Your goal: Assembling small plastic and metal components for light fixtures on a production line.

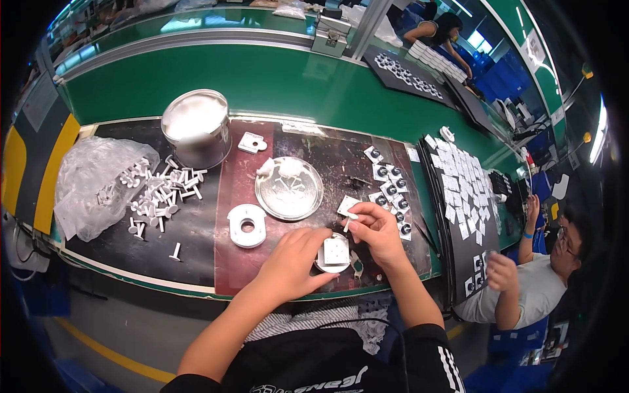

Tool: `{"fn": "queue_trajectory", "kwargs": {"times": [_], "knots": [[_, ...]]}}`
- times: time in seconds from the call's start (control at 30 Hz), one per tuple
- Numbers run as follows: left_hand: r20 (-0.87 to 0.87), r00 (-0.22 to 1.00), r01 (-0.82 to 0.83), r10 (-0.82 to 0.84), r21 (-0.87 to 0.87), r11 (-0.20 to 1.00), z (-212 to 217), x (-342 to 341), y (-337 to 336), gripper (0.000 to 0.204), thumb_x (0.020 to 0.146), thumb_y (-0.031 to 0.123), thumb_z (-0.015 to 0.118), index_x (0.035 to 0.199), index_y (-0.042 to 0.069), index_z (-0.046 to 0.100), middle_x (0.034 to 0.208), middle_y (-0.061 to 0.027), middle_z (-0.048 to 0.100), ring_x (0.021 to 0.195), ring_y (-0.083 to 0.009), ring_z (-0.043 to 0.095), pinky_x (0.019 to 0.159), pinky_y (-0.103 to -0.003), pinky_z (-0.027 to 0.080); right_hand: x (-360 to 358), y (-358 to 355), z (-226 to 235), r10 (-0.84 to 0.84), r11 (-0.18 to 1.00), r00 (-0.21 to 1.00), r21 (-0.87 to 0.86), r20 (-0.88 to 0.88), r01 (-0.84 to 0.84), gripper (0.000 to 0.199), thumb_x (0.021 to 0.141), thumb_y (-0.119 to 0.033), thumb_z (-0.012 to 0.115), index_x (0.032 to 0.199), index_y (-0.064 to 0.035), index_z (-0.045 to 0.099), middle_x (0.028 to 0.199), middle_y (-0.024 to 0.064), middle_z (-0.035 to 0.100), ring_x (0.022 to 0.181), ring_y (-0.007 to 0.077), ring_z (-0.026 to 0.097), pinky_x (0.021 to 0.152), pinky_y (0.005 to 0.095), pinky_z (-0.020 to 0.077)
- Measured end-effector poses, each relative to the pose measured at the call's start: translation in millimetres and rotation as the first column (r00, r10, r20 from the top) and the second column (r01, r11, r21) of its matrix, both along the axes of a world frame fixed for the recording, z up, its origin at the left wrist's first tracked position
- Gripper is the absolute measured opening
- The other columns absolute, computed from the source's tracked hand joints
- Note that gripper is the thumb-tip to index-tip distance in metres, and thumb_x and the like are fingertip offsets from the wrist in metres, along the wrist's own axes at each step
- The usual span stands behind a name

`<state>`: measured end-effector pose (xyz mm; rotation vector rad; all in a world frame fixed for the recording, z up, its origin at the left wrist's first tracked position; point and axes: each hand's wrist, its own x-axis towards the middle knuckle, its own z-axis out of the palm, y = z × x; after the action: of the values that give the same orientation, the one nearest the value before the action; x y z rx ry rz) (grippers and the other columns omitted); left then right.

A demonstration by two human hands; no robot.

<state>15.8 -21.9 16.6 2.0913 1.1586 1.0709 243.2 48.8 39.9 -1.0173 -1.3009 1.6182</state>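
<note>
A yellow-and-grey panel stands at far left, a green partition runs behind the bench with a boxy metal case at its top edge, and a co-worker is at right.

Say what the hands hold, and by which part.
Right hand: a small white pin, pinched near its upper end. Left hand: a white square-topped part, by its outer edge.

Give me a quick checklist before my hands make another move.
1. Left hand on the round white piece: ok, between thumb and fingers.
2. Right hand gripping the small white part: ok, pinched at the fingertips.
3. Square white block over the round piece: ok; whether it is fastened: cannot tell.
4. White ring apart from both hands: ok.
5. White pegs sorted: not ok, heaped loosely.
</note>
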Motion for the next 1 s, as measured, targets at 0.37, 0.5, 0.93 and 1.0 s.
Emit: {"fn": "queue_trajectory", "kwargs": {"times": [0.37, 0.5, 0.93, 1.0], "knots": [[-0.002, 1.000, -0.006, 0.006, -0.014, 1.000, 4, -1, -2, 0.077, 0.075, 0.025, 0.089, 0.139, 0.004, 0.052, 0.132, -0.0166, 0.062, 0.124, -0.0383, 0.058, 0.107, -0.048, 0.046, 0, -7, -8, 0.005, 0.999, 0.998, 0.046, 0.055, -0.008, 0.031, 0.094, 0.000, 0.076, 0.124, 0.0021, 0.066, 0.109, 0.0108, 0.077, 0.099, 0.0121, 0.073, 0.073, 0.0215, 0.0557], [0.000, 1.000, -0.005, 0.005, -0.011, 1.000, 2, -1, -1, 0.077, 0.075, 0.026, 0.089, 0.139, 0.004, 0.052, 0.132, -0.0167, 0.062, 0.124, -0.0384, 0.058, 0.107, -0.048, 0.046, 1, -9, -9, 0.038, 0.997, 0.997, 0.066, 0.066, -0.042, 0.032, 0.093, 0.001, 0.077, 0.124, 0.0030, 0.066, 0.109, 0.0122, 0.077, 0.102, 0.0139, 0.074, 0.077, 0.0237, 0.0576], [0.002, 1.000, -0.003, 0.003, 0.004, 1.000, 3, -1, 0, 0.077, 0.075, 0.025, 0.089, 0.139, 0.004, 0.051, 0.127, -0.0173, 0.063, 0.122, -0.0384, 0.058, 0.106, -0.048, 0.046, -6, -10, -5, -0.006, 0.998, 0.996, 0.056, 0.085, 0.001, 0.029, 0.094, 0.001, 0.076, 0.122, 0.0034, 0.065, 0.111, 0.0135, 0.077, 0.100, 0.0146, 0.074, 0.084, 0.0254, 0.0590], [0.004, 1.000, -0.006, 0.006, 0.012, 1.000, 3, -1, -1, 0.076, 0.075, 0.025, 0.089, 0.139, 0.004, 0.051, 0.126, -0.0172, 0.063, 0.122, -0.0384, 0.059, 0.105, -0.048, 0.046, -5, -10, -8, 0.006, 0.990, 0.997, 0.143, 0.078, -0.017, 0.029, 0.094, 0.002, 0.075, 0.122, 0.0033, 0.065, 0.110, 0.0133, 0.076, 0.101, 0.0151, 0.074, 0.085, 0.0258, 0.0591]]}}
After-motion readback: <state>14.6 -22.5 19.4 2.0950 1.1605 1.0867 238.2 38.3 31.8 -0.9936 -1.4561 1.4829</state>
